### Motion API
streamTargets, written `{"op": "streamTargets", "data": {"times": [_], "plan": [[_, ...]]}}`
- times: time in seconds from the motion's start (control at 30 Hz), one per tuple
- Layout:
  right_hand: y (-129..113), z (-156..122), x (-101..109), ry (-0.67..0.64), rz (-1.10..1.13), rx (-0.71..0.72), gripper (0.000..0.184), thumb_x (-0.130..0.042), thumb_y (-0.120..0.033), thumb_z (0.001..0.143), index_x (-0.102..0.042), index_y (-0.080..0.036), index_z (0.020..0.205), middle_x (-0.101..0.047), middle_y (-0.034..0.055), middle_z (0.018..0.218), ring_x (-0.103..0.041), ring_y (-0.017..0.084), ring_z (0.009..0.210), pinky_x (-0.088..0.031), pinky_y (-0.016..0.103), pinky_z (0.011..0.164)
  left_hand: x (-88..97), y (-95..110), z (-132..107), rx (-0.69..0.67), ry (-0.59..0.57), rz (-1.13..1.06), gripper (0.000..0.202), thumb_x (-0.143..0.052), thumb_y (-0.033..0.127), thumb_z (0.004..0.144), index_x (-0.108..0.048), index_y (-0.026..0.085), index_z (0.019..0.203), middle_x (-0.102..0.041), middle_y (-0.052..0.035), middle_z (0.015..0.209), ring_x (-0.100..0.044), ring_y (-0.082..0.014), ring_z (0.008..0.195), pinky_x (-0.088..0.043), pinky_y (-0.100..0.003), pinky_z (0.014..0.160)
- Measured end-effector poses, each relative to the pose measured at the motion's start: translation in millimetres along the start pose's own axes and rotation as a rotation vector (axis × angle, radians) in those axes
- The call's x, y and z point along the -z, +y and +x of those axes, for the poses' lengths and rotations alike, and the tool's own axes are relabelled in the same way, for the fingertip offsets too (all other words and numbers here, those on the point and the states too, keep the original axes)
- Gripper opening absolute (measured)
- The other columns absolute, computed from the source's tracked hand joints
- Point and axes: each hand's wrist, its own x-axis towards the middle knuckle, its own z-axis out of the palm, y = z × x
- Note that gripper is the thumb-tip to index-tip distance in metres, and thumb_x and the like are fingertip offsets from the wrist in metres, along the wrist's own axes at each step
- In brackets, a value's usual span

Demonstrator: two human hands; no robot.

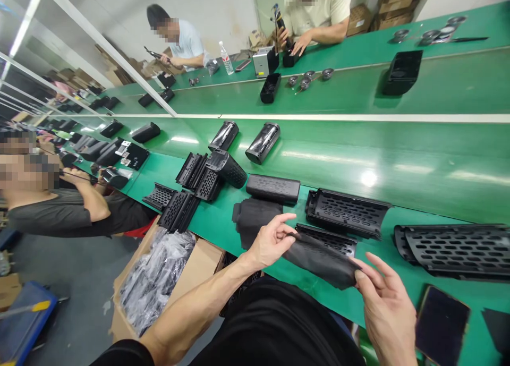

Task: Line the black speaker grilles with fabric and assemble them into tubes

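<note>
- Workbench [211,230]: the step in hand looks like spreading one black sheet [319,262]; the next move likely calls for even, gentle tension.
- Slotted shell [338,241]: lies just beyond the sheet, partly hidden.
- Black sheet: thin, slightly sheer, drooping between both hands over the workbench's near side.
- Right hand [386,302]: thumb and fingers pinch its right end.
- Left hand [271,244]: pinches its upper left corner.

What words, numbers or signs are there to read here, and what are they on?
None can be read clearly.
Bottle: red marks on its label, too small and blurred.
Black box: white stickers, too small.
Grey machine: yellow sticker, too small.
Black sheet: no writing shows.
Phone: dark screen, no writing shows.
</note>
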Motion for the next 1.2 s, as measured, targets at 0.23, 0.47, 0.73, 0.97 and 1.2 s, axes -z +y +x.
{"op": "streamTargets", "data": {"times": [0.23, 0.47, 0.73, 0.97, 1.2], "plan": [[26.5, 35.5, 5.7, 0.035, -0.268, 0.148, 0.063, -0.07, -0.058, 0.084, -0.06, -0.028, 0.139, -0.076, 0.0082, 0.115, -0.07, 0.026, 0.099, -0.052, 0.041, 0.09, -23.8, -50.2, 7.4, 0.017, 0.039, 0.418, 0.05, -0.06, 0.02, 0.091, -0.059, 0.024, 0.14, -0.073, -0.0005, 0.098, -0.06, -0.0102, 0.069, -0.052, -0.025, 0.076], [55.7, 78.3, 12.6, 0.162, -0.626, 0.231, 0.073, -0.066, -0.062, 0.076, -0.063, -0.013, 0.131, -0.066, 0.0185, 0.118, -0.065, 0.031, 0.092, -0.047, 0.051, 0.093, -42.1, -83.0, 24.4, 0.19, 0.282, 0.604, 0.041, -0.067, 0.023, 0.085, -0.063, 0.024, 0.126, -0.069, -0.0062, 0.123, -0.065, -0.0192, 0.096, -0.051, -0.035, 0.091], [71.4, 94.8, 21.1, 0.066, -0.708, 0.07, 0.045, -0.071, -0.049, 0.088, -0.066, -0.019, 0.12, -0.071, 0.0058, 0.102, -0.066, 0.024, 0.093, -0.049, 0.047, 0.095, -37.6, -96.0, 36.6, 0.299, 0.236, 0.436, 0.017, -0.069, 0.036, 0.086, -0.066, 0.024, 0.098, -0.072, 0.0033, 0.08, -0.064, -0.0155, 0.074, -0.048, -0.028, 0.074], [65.1, 94.4, 22.1, 0.051, -0.576, -0.019, 0.039, -0.076, -0.049, 0.086, -0.068, -0.019, 0.11, -0.067, 0.0015, 0.09, -0.064, 0.021, 0.086, -0.049, 0.045, 0.092, -37.7, -105.9, 41.3, 0.326, 0.287, 0.298, 0.016, -0.072, 0.033, 0.082, -0.065, 0.021, 0.087, -0.063, 0.0041, 0.074, -0.058, -0.0132, 0.071, -0.043, -0.027, 0.072], [35.3, 75.7, 18.9, -0.067, -0.191, -0.161, 0.063, -0.082, -0.064, 0.069, -0.06, -0.019, 0.107, -0.069, 0.0039, 0.09, -0.062, 0.019, 0.074, -0.052, 0.035, 0.069, -27.5, -87.8, 37.7, 0.306, 0.197, 0.009, 0.038, -0.076, 0.05, 0.077, -0.053, 0.02, 0.08, -0.049, 0.0077, 0.067, -0.041, -0.0084, 0.06, -0.034, -0.022, 0.059]]}}
